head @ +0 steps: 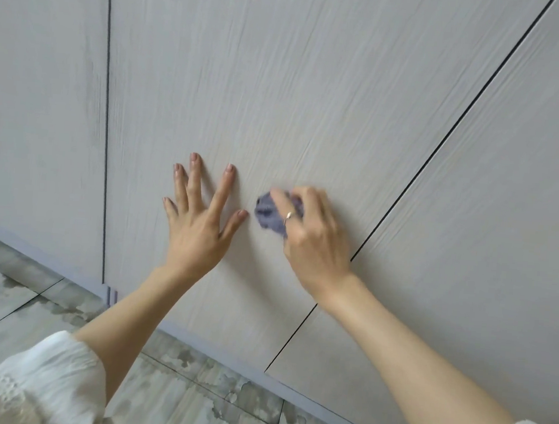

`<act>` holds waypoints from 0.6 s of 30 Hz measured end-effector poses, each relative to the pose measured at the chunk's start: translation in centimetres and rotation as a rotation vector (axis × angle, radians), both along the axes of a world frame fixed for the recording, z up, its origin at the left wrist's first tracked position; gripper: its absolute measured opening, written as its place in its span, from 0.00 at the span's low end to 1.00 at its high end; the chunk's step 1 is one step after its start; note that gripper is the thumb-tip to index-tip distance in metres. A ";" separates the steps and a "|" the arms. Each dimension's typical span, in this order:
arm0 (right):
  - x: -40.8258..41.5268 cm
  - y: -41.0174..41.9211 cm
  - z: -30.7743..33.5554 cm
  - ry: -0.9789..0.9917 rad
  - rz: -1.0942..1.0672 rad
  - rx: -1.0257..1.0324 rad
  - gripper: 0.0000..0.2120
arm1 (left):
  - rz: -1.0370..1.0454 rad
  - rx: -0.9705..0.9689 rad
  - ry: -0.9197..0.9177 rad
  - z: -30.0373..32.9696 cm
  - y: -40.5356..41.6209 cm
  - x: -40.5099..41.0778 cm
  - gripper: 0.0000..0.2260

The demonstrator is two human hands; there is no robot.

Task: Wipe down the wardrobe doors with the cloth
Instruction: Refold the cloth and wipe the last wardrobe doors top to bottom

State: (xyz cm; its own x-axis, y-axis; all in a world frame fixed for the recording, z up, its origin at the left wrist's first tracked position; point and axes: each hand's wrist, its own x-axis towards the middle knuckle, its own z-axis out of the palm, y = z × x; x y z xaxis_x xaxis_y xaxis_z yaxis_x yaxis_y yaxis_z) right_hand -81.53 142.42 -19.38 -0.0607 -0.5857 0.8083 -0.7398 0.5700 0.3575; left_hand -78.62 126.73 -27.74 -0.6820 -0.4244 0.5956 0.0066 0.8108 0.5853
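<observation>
a person wipes a pale wood-grain wardrobe door (pixel 280 94) with a small purple cloth (pixel 266 214) — the right hand (pixel 313 228) grips it bunched under curled fingers, pressing it to the panel; the cloth looks soft, light and limp, likely to fold or slip unless held in a wad with the fingers over its middle, as here; the door itself appears stiff and smooth, taking pressure without give; the left hand (pixel 197 218) lies flat and spread on the same door, holding nothing, just beside the cloth on its left; the cloth sits in the lower half of the middle door, nearer its right edge gap (pixel 444 138) than its left — well above the tiled floor (pixel 14 298).
</observation>
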 end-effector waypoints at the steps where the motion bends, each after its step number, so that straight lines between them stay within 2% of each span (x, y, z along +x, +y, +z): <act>1: -0.2 -0.7 0.5 -0.015 -0.020 -0.036 0.16 | -0.002 -0.004 -0.008 -0.5 -0.1 -0.1 0.30; 4: -0.2 -1.3 -0.5 -0.025 -0.013 -0.035 0.17 | 0.002 -0.017 -0.007 -1.1 -0.3 -0.2 0.30; 8: -0.4 1.0 -7.0 0.053 0.009 0.124 0.21 | 0.019 -0.017 -0.024 -2.0 0.0 -0.4 0.30; 9: -0.5 1.9 -8.9 0.065 -0.017 0.186 0.18 | 0.016 -0.003 -0.035 -2.3 0.1 -0.4 0.30; 11: -0.6 3.6 -11.9 0.073 -0.079 0.336 0.05 | 0.003 0.029 -0.052 -3.1 0.5 -0.3 0.31; 13: -0.8 5.1 -13.0 0.050 -0.096 0.438 0.04 | -0.009 0.055 -0.053 -3.6 0.9 -0.3 0.31; 15: -0.5 5.6 -11.0 0.017 -0.087 0.404 0.05 | -0.013 0.095 -0.046 -3.7 1.3 -0.4 0.31; 18: -0.1 5.3 -5.2 -0.026 -0.077 0.082 0.18 | -0.012 0.175 -0.044 -3.9 2.4 -0.3 0.31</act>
State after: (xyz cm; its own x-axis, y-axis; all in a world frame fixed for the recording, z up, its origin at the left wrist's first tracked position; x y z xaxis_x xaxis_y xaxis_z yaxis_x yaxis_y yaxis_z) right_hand -81.61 147.70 -24.56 -0.1289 -0.6425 0.7553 -0.7047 0.5953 0.3862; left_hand -78.97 129.18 -31.63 -0.7118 -0.5104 0.4825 -0.0130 0.6964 0.7175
